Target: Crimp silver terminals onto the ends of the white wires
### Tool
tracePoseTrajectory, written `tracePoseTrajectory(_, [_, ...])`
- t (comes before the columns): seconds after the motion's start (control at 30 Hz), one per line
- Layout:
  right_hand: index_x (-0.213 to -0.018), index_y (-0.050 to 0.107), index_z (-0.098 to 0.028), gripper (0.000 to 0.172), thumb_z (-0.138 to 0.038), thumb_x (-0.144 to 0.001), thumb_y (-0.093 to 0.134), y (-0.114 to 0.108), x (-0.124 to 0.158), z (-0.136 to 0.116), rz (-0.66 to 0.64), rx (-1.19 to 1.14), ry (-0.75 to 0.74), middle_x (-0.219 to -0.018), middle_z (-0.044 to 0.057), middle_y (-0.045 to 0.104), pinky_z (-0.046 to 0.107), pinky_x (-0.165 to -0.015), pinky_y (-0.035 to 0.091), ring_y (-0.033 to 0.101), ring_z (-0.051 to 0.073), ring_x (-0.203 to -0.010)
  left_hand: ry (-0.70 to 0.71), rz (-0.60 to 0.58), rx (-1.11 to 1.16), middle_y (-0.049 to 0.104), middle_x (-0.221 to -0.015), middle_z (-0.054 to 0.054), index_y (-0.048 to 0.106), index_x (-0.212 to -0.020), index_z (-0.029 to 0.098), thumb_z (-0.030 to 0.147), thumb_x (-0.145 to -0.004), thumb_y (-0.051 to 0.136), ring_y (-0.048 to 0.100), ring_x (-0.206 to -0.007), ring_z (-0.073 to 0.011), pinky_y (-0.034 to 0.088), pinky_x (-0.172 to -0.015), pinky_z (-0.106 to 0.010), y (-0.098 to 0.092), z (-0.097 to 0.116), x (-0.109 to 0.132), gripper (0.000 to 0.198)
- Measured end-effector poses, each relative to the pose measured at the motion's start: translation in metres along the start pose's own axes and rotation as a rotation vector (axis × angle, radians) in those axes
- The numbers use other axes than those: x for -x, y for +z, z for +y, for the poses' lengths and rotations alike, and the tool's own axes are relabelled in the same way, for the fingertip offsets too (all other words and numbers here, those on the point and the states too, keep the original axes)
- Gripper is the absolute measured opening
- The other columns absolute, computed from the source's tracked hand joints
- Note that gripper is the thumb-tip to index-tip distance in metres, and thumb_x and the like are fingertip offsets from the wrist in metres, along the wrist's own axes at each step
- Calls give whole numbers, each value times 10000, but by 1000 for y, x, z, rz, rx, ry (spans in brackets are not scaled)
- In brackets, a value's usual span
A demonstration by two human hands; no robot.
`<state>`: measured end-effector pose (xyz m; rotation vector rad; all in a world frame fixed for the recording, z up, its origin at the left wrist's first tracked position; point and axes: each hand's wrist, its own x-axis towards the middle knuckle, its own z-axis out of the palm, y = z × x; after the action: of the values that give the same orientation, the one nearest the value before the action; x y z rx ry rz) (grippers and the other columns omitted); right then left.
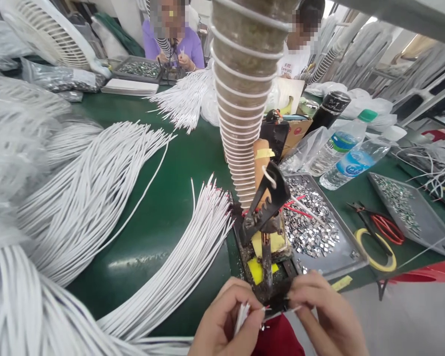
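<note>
My left hand is closed on several short white wires at the lower middle, their tips pointing toward my other hand. On the right, my right hand pinches a thin, light piece that is too small to make out clearly. Both hands are just in front of a soldering stand with a tan-handled iron above yellow pads. Right of the stand, a grey tray holds small metal parts. A bundle of white wires with reddish tips lies left of the stand.
A ribbed hose hangs over the green table. More wire bundles fill the left. Water bottles, pliers, yellow tape and a second tray are at the right. Two people sit across the table.
</note>
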<state>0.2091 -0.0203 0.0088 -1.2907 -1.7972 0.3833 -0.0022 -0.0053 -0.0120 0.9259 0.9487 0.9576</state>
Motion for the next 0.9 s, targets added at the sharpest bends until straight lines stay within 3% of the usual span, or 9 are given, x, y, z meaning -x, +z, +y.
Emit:
tracePoseTrajectory(0.17, [-1040, 689, -265, 146, -136, -979, 662, 13, 4, -6, -34, 38, -63, -887, 7, 789, 219, -752, 637, 779, 136, -752, -44, -56, 97, 680, -911, -16, 747, -817, 220, 483, -943, 806, 634, -897, -192, 502, -871, -234, 2, 10, -1, 298])
tracePoseTrajectory(0.27, [-1050, 681, -272, 155, -134, -981, 670, 14, 6, -5, -54, 51, -67, -886, 7, 787, 254, -793, 646, 770, 146, -741, -106, -69, 137, 723, -900, -8, 740, -817, 211, 370, -935, 826, 657, -871, -175, 514, -856, -224, 4, 14, 0, 216])
tracePoseTrajectory(0.4, [-1092, 686, -265, 209, -102, -962, 668, 13, 9, -3, -65, 31, -91, -887, 19, 753, 275, -741, 642, 735, 154, -735, -106, -51, 124, 748, -902, -3, 724, -806, 199, 220, -908, 813, 670, -851, -158, 509, -843, -216, 6, 15, -1, 137])
tracePoseTrajectory(0.63, [-1097, 690, -261, 250, -79, -925, 688, 14, 18, 4, 45, 154, -142, -941, 49, 809, 293, -811, 675, 819, 187, -831, -68, -11, 93, 761, -925, -9, 706, -808, 207, 204, -908, 789, 657, -843, -157, 516, -831, -213, 7, 17, -1, 130])
tracePoseTrajectory(0.77, [-1114, 666, -257, 272, -64, -924, 688, 17, 14, 1, 43, 163, -169, -929, 58, 834, 290, -761, 686, 835, 194, -804, -56, 4, 73, 762, -950, -15, 691, -817, 210, 209, -923, 756, 680, -875, -162, 515, -839, -208, 7, 17, -3, 124])
tracePoseTrajectory(0.9, [-1043, 670, -247, 182, -85, -961, 669, 22, 3, -10, 136, 198, -160, -890, 48, 829, 272, -697, 679, 823, 174, -765, -54, 2, 69, 764, -950, -20, 689, -816, 206, 223, -937, 744, 684, -869, -169, 519, -834, -216, 8, 19, -5, 134])
